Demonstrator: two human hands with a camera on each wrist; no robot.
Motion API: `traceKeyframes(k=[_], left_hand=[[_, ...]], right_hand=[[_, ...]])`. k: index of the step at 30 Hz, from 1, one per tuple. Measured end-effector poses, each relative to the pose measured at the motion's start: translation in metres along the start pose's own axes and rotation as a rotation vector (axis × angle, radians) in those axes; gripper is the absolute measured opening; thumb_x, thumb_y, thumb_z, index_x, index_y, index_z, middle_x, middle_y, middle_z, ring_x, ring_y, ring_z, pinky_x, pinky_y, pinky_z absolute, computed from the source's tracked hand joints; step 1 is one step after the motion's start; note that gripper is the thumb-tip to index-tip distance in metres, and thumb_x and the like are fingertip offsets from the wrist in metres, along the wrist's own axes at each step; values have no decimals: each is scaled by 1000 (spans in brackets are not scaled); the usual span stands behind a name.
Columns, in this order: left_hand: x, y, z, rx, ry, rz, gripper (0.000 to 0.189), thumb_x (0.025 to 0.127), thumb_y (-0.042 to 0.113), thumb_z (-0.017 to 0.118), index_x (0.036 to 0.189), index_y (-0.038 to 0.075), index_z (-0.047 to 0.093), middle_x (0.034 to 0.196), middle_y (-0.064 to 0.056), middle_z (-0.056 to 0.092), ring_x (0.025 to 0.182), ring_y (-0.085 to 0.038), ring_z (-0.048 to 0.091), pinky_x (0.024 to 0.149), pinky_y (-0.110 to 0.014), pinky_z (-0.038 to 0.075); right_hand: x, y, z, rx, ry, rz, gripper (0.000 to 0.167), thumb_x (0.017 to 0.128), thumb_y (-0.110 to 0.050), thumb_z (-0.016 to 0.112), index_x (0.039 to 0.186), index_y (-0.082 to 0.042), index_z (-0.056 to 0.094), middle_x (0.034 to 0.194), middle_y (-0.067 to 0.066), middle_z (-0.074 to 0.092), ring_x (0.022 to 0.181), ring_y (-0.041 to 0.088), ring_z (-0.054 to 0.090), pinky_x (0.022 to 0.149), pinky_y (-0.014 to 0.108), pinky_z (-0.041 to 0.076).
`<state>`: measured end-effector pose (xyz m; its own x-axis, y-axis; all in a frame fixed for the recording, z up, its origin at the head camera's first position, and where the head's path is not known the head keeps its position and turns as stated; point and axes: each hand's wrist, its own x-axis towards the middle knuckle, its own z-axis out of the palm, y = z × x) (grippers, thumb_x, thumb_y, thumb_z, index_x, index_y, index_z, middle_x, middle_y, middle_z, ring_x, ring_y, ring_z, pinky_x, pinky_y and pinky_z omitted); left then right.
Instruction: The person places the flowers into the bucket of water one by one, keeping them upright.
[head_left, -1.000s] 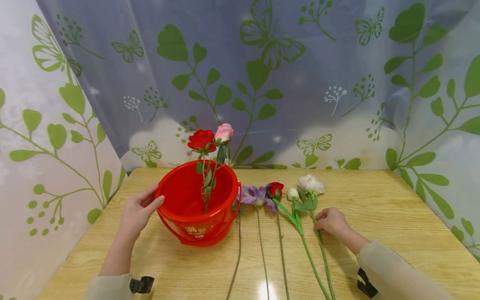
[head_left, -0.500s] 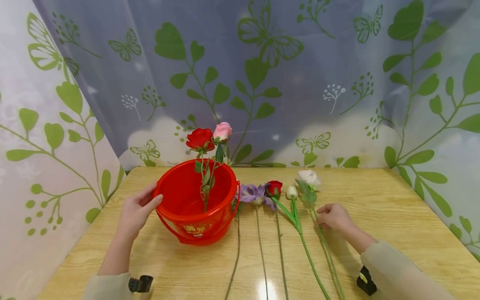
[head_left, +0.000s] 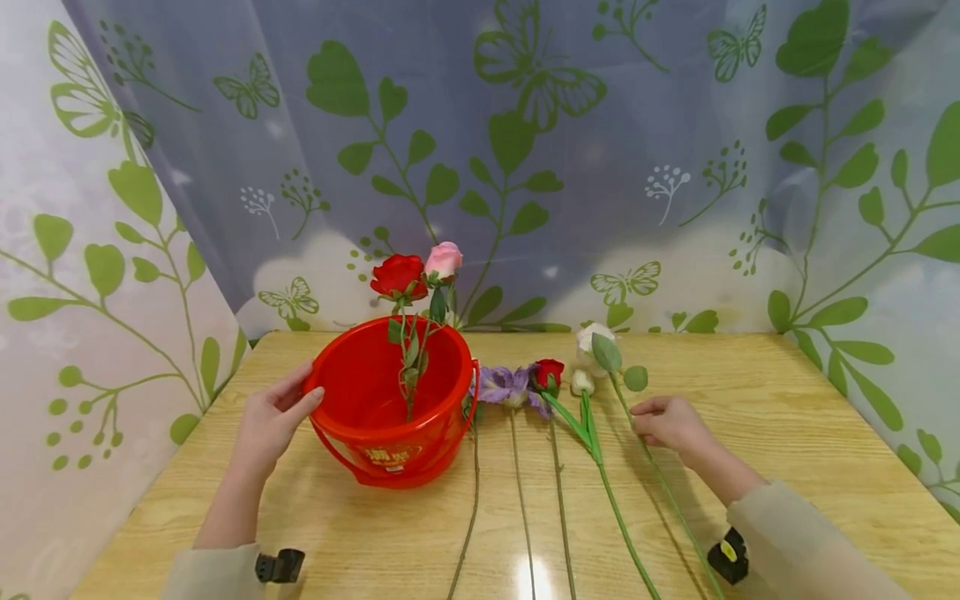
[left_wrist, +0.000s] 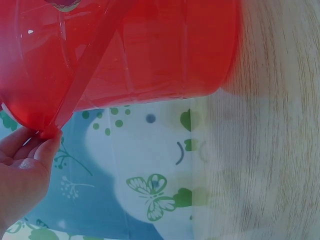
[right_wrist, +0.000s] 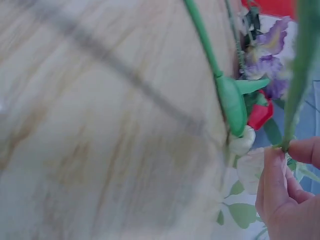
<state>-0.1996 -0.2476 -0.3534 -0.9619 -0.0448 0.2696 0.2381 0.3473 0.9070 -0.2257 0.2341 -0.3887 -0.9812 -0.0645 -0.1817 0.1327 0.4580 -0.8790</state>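
At the person's right, the right hand (head_left: 671, 427) pinches a white rose (head_left: 586, 342) by its stem between thumb and fingers, seemingly raised, since its shadow (right_wrist: 135, 77) falls apart from it on the table (head_left: 750, 383). The rose's long axis slants from the bloom, ahead and left of this hand, back rightward toward the person. Further left lie a white bud (head_left: 582, 383), a small red rose (head_left: 549, 372) and a purple flower (head_left: 504, 387), then the red bucket (head_left: 438, 450). Nearer that bucket, the left hand (head_left: 273, 421) grips its rim; a large red rose (head_left: 398, 276) and a pink rose (head_left: 444, 260) stand inside.
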Motion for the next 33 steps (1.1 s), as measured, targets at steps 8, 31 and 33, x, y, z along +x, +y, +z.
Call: traceKeyframes(k=[8,31,33], left_hand=[[0,0,0,12,0,-3,54,86,15,59,130,-7,38,126,-24,43,96,6,48,76,-12,43],[-1,1,1,2,2,-8,55,85,17,60,130,-7,38,125,-24,44,96,5,49,76,-12,44],[0,1,1,-2,2,-4,54,86,16,59,130,-7,38,125,-24,44,95,6,49,75,-12,44]], right_hand=[[-6,-14,-3,65,-24,4,38,83,-4,53,115,16,46,103,20,53,85,22,56,72,34,51],[-8,-47,3,318,-63,-45,36,88,-4,50,118,13,38,103,13,48,83,8,55,75,22,48],[-9,-51,2,344,-65,-52,37,88,-3,50,118,13,37,99,10,49,81,7,56,73,21,49]])
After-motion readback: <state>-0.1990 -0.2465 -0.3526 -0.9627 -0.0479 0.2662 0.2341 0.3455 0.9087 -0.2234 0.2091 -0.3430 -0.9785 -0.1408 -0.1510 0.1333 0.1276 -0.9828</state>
